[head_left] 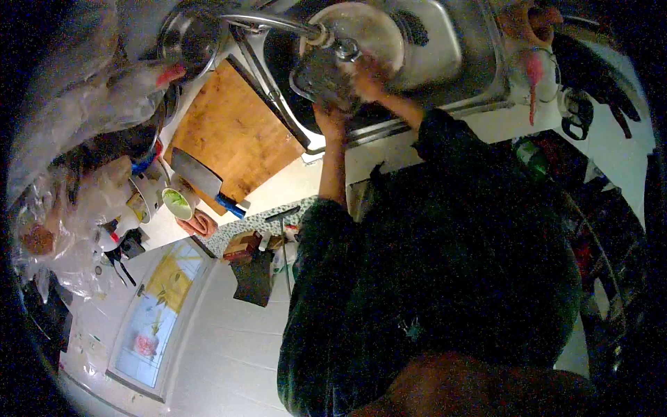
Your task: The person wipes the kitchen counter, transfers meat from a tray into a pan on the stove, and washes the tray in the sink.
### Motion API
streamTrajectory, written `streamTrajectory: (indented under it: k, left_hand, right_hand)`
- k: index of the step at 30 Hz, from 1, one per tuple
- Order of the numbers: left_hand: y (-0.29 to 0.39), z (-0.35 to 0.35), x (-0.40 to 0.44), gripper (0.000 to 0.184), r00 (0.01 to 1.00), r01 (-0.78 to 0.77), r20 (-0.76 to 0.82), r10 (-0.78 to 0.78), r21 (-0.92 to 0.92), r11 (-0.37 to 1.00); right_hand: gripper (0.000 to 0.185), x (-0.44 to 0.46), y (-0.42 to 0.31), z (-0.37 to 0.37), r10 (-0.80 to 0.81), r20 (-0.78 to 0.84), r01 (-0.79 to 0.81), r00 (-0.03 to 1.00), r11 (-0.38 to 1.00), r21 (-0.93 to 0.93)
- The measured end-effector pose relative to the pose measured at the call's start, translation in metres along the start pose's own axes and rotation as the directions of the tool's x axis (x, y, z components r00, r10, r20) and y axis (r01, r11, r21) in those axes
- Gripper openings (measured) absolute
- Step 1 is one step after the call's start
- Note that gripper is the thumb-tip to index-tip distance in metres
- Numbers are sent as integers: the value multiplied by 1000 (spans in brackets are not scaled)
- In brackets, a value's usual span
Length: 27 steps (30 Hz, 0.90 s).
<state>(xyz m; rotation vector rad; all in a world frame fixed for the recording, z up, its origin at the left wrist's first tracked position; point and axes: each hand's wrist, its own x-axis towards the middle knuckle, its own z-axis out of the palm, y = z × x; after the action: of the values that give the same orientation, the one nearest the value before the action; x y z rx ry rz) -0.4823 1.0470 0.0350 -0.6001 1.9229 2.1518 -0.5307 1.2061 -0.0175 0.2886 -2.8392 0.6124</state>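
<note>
At the sink, under the faucet (pixel 346 48), a dark vessel with a pale rim (pixel 314 82) is tilted; its exact kind is too blurred to make out. My left hand (pixel 331 117) grips the near edge of this vessel, its fingers partly hidden underneath. My right hand (pixel 372 80) is over the vessel's right side, smeared by motion, so its fingers do not show clearly. Behind both hands, a large pale round basin (pixel 379 28) sits in the sink.
Left of the sink lies a wooden cutting board (pixel 229 125) with a blue-handled cleaver (pixel 198 174) on it. A bowl with green pieces (pixel 176 203) stands nearby. A metal pot (pixel 191 42) is at upper left. The sink's steel edge (pixel 479 104) runs before me.
</note>
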Motion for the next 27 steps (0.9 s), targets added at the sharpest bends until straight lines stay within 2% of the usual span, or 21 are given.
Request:
streamTrajectory:
  k: [1, 3, 4, 5, 6, 7, 8, 9, 10, 12, 13, 15, 17, 19, 20, 21, 23, 24, 25, 26, 27]
  left_hand:
    - [6, 28, -23, 44, 999, -40, 3, 42, -176, 984]
    - [18, 40, -36, 47, 964, -251, -21, 263, 234, 939]
    - [1, 36, -35, 45, 977, -212, 5, 212, 24, 977]
    - [2, 29, -37, 45, 979, -202, 6, 202, 39, 979]
    - [3, 23, -37, 46, 973, -224, 97, 212, 149, 963]
    - [6, 24, -31, 47, 956, -266, 190, 224, 237, 934]
    - [22, 30, -32, 47, 955, -269, 188, 229, 226, 936]
    - [49, 35, -41, 48, 981, -114, 184, 66, 262, 958]
    - [57, 38, -44, 49, 983, -45, 184, -5, 261, 964]
    - [71, 43, -50, 52, 972, 95, 183, -147, 263, 960]
    - [85, 50, -61, 49, 979, 134, 141, -151, 125, 983]
    - [101, 45, -61, 50, 963, 198, 169, -210, 86, 976]
    - [109, 43, -57, 51, 938, 262, 212, -276, 89, 961]
    - [80, 27, -38, 51, 867, 294, 424, -262, -11, 956]
    - [83, 30, -41, 47, 916, 263, 359, -180, -198, 944]
    - [71, 21, -36, 42, 910, 64, 411, -62, 10, 998]
    - [95, 28, -32, 40, 848, 509, 313, -427, -256, 822]
    - [51, 3, -19, 40, 817, 532, 387, -427, -218, 818]
    - [59, 5, -25, 40, 804, 565, 469, -365, -410, 716]
    - [75, 10, -31, 40, 794, 591, 536, -287, -572, 569]
    - [82, 24, -31, 44, 836, 524, 487, -252, -574, 629]
  right_hand:
    - [62, 0, 27, -7, 14, -64, -18, 998, 998, -55]
    - [68, 26, 40, -30, 181, 15, -181, 983, 978, 105]
    - [70, 33, 42, -38, 254, 67, -262, 965, 949, 175]
    - [69, 32, 25, -39, 275, 29, -272, 961, 921, 278]
    - [68, 32, 8, -41, 295, -9, -270, 955, 886, 378]
    - [55, 42, -28, -68, 216, -44, -196, 975, 940, 279]
    - [43, 48, -45, -85, 131, -67, -118, 989, 978, 171]
    - [38, 35, -36, -70, 7, -52, 9, 999, 951, 309]
    - [38, 27, -19, -57, -58, 8, 52, 998, 944, 325]
    - [38, 35, 7, -43, 7, 110, -33, 994, 971, 237]
    - [38, 41, 6, -38, 61, 109, -85, 992, 970, 227]
    - [39, 67, -13, -39, 176, 87, -195, 980, 921, 337]
    - [39, 77, -37, -53, 170, 68, -181, 983, 849, 496]
    - [39, 71, -60, -77, 78, 65, -101, 995, 814, 572]
    - [39, 61, -67, -80, 24, 99, -80, 995, 791, 607]
    - [39, 51, -72, -83, -47, 147, -57, 988, 773, 632]
    - [39, 28, -69, -89, -212, 284, -33, 935, 747, 664]
    - [40, 14, -63, -93, -267, 349, -50, 898, 727, 685]
    - [40, 2, -53, -98, -261, 349, -52, 900, 731, 681]
    - [43, -10, -41, -103, -277, 345, -181, 897, 482, 857]
    - [45, -14, -32, -102, -278, 342, -242, 898, 338, 910]
